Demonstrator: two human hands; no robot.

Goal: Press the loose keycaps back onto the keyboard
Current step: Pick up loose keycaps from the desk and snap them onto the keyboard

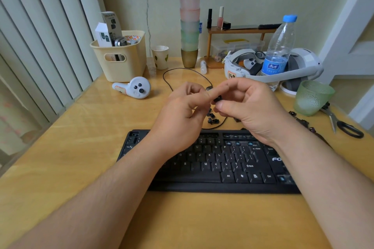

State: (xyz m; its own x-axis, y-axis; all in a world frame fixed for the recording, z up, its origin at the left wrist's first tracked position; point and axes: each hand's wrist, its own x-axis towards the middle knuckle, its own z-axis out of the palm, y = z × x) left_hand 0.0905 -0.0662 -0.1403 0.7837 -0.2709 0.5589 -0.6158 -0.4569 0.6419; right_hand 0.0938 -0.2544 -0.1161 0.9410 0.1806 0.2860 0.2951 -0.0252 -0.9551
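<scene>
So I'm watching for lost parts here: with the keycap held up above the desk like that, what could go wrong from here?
The keycap is pinched in the right hand above the desk; if it slips, it could bounce off.

The loose keycaps lie just behind the keyboard, under both hands, so the left hand might scatter them when it comes down.

The green glass stands near the right forearm.

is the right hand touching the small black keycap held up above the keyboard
Touching. The head view shows the right hand pinching the small black keycap between thumb and fingers, above the black keyboard.
</scene>
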